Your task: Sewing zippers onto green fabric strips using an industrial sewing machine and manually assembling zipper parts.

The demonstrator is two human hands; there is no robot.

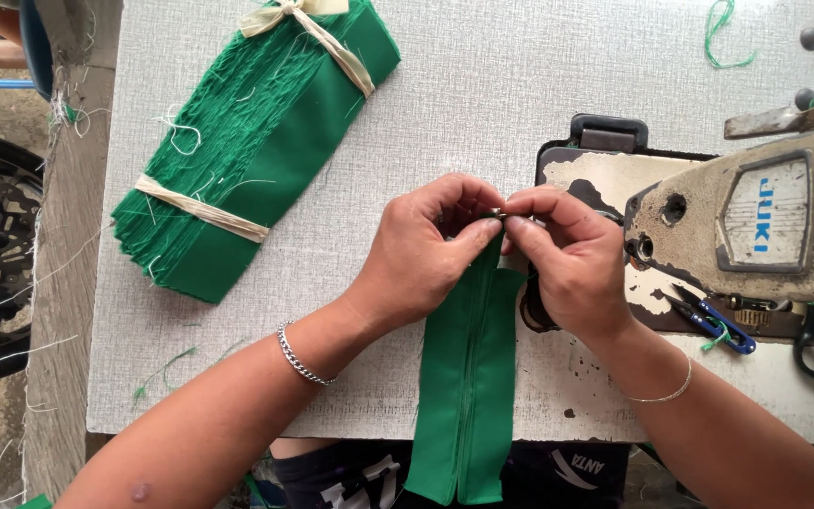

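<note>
Just left of the sewing machine, both hands, left hand and right hand, pinch the top of a green zippered strip hanging off the bench; soft, light, probably floppy; best gripped at the zipper end.

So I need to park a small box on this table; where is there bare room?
Bare tabletop lies between the tied green fabric bundle and the sewing machine, and below the bundle beside the left hand. It is crowded by the right hand, the zipper strip and the blue snips.
</note>
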